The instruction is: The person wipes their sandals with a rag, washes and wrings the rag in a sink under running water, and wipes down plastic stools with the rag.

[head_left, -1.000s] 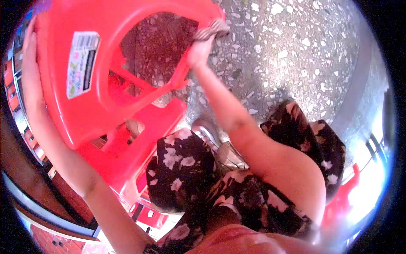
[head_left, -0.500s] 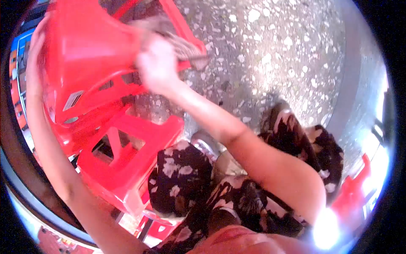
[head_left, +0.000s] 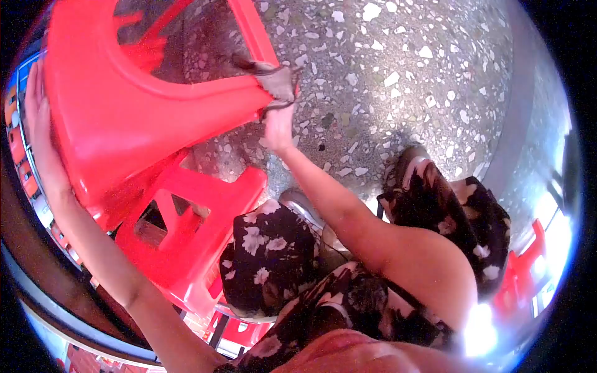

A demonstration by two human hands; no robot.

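Note:
A large red plastic stool (head_left: 118, 118) lies tipped on its side at the upper left, its legs pointing toward the floor on the right. My left hand (head_left: 37, 96) rests along the far left side of this stool, fingers stretched out against it. At the tip of one leg, my right hand (head_left: 280, 127) presses a crumpled grey-brown cloth (head_left: 278, 84) around the leg end. The fingers of that hand are partly hidden by the cloth. A second red stool (head_left: 193, 242) stands below, close to my knee.
Speckled stone floor (head_left: 373, 81) spreads across the upper middle and right. My legs in dark floral trousers (head_left: 267, 261) are bent below. More red plastic furniture (head_left: 522, 267) shows at the lower right. A dark curved edge (head_left: 50, 292) runs along the lower left.
My right hand has slid with the cloth from the middle of the leg to its tip, moving right. The tipped stool has shifted slightly, and my left hand has moved a little lower.

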